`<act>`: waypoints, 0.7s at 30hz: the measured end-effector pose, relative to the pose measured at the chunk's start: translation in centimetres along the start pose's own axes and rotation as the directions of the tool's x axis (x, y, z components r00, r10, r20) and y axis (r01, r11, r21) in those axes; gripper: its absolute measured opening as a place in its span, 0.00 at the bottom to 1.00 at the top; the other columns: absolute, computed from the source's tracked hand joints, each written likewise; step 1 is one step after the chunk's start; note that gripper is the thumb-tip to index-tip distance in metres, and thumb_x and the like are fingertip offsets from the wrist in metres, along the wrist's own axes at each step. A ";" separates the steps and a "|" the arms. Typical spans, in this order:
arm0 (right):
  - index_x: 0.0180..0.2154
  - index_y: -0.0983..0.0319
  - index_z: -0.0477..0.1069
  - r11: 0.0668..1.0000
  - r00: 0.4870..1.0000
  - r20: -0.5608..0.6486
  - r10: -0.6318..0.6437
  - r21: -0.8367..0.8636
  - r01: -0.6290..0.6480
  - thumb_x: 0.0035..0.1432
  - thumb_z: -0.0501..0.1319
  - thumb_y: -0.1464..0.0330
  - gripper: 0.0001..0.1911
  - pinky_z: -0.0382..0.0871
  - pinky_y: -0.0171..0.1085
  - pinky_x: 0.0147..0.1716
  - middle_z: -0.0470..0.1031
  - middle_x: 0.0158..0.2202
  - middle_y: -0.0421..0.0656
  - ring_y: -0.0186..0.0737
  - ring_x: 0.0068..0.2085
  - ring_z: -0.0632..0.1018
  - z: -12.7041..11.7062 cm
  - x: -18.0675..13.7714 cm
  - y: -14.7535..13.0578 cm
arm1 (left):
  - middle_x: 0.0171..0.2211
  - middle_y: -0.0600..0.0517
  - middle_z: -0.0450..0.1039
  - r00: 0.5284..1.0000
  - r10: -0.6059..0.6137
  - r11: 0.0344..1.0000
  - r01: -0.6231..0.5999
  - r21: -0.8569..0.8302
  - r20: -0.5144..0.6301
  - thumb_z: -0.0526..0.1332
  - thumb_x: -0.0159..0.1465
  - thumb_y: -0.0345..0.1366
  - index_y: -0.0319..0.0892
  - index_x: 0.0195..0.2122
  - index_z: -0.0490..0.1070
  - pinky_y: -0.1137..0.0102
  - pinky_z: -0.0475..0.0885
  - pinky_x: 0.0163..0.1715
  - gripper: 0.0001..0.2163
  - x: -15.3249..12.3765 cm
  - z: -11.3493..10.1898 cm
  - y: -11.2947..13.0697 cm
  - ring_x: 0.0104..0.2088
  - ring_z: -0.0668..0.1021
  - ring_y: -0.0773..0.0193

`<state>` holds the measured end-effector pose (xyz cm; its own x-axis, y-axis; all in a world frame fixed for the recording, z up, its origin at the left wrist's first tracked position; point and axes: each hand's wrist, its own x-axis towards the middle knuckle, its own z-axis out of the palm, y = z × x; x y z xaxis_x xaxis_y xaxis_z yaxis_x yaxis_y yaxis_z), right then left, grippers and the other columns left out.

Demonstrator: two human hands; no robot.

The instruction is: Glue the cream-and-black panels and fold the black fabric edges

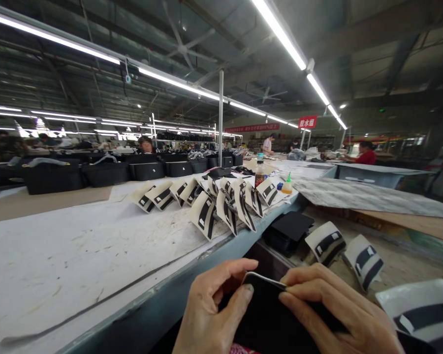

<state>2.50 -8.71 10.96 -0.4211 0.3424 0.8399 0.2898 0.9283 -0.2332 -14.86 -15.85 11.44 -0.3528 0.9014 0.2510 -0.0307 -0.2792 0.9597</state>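
Note:
Close to my body, a black panel (268, 314) with a thin pale top edge is between my two hands. My left hand (216, 307) has its thumb on the near face at the upper left corner, its index finger curved just behind the edge. On the other side, my right hand (335, 309) pinches the top edge at the right between thumb and fingers. The panel's lower part fades into dark shadow. Curved cream pieces with black strips, such as this cream piece (325, 243), lie to the right of my hands.
Several similar cream pieces (227, 211) stand on the white-covered table (59, 265). Behind them are a yellow glue bottle (287, 185) and a dark bottle with a blue cap (259, 169). Black bags (53, 176) line the back left. Stacked black panels (290, 228) sit right. Co-workers (268, 143) are farther off.

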 end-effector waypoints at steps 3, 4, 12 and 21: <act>0.33 0.58 0.68 1.000 1.000 0.007 0.021 0.013 -0.021 0.64 0.61 0.73 0.06 0.74 0.26 0.36 0.77 0.33 0.37 0.31 0.33 0.79 -0.1 0.0 -0.1 | 0.31 0.54 0.77 0.998 0.038 0.995 -0.043 0.090 0.057 0.65 0.58 0.33 0.46 0.34 0.82 0.76 0.71 0.36 0.06 0.2 -0.3 0.3 0.33 0.77 0.64; 0.33 0.58 0.69 1.000 1.000 0.011 0.023 0.021 -0.024 0.63 0.61 0.73 0.06 0.74 0.27 0.36 0.77 0.33 0.38 0.31 0.33 0.79 0.0 0.1 -0.1 | 0.30 0.54 0.76 0.996 0.042 0.993 -0.050 0.104 0.077 0.64 0.59 0.34 0.45 0.34 0.82 0.75 0.70 0.35 0.06 0.3 -0.3 0.3 0.32 0.76 0.64; 0.31 0.60 0.69 1.000 0.999 0.040 -0.016 0.024 0.015 0.63 0.60 0.76 0.08 0.74 0.29 0.34 0.76 0.32 0.39 0.32 0.33 0.78 0.2 0.3 -0.3 | 0.25 0.54 0.71 0.958 0.047 0.957 -0.124 0.262 0.282 0.66 0.59 0.37 0.41 0.28 0.79 0.74 0.64 0.28 0.06 1.8 0.0 0.3 0.27 0.70 0.65; 0.32 0.61 0.70 0.993 0.994 -0.019 -0.104 -0.065 0.102 0.63 0.57 0.79 0.10 0.71 0.34 0.32 0.76 0.31 0.40 0.34 0.31 0.76 0.9 0.2 0.5 | 0.26 0.53 0.76 0.982 0.076 0.980 -0.105 0.168 0.171 0.65 0.62 0.36 0.42 0.28 0.82 0.73 0.66 0.30 0.09 1.6 1.2 -1.2 0.27 0.73 0.65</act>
<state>1.80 -8.07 10.63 -0.4327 0.2417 0.8686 0.3007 0.9469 -0.1137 -14.23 -13.71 10.85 -0.1892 0.9207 0.3414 0.1642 -0.3131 0.9354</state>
